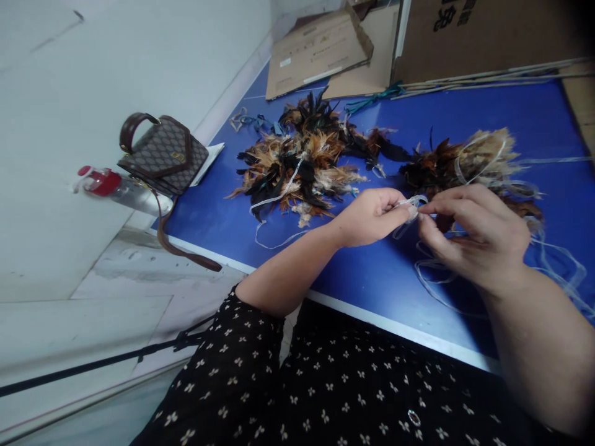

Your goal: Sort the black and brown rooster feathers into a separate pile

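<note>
My left hand (372, 215) and my right hand (474, 235) meet above the blue table (372, 279), both pinching a thin clear white ribbon (411, 203) between fingertips. The ribbon loops down onto the table below my right hand. A pile of brown, black and orange feathers (302, 164) lies beyond my left hand. A second feather bundle (469, 162), wrapped in clear ribbon, lies just behind my right hand.
A patterned brown handbag (162, 153) sits at the table's left corner, its strap hanging over the edge, beside a bottle with a red cap (105, 183). Flattened cardboard boxes (320, 49) lean at the far edge. A white wall runs along the left.
</note>
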The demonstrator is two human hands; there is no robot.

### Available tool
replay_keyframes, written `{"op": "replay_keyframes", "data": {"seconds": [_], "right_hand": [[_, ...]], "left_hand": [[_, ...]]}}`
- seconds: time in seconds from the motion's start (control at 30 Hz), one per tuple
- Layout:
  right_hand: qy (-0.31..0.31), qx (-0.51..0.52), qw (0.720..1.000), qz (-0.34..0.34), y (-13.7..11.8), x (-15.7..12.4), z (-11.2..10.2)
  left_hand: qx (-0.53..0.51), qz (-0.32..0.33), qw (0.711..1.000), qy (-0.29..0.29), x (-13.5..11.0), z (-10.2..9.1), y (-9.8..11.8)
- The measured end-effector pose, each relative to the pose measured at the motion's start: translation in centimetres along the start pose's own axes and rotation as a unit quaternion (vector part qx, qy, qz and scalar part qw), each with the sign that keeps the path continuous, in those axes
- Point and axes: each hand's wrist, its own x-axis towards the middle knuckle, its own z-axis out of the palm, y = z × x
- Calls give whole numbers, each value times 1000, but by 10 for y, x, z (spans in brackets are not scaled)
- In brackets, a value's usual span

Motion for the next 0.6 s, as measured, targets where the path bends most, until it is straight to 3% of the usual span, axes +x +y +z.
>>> {"op": "replay_keyframes", "data": {"seconds": [0.13,0.27,0.37,0.47,0.6], "right_hand": [[4,12,1000,15,-1,0,1],[15,15,999,34,-3,3,1],[11,19,999,44,-4,4,2],[8,16,999,38,-4,4,2],[2,13,999,37,-3,3,2]], "left_hand": [[1,9,1000,-3,3,3,-5],[4,75,997,27,4,4,-10],[78,160,983,54,3,0,-12],[166,241,955,34,4,-6,-12],[237,268,934,9,7,-10,-14]]}}
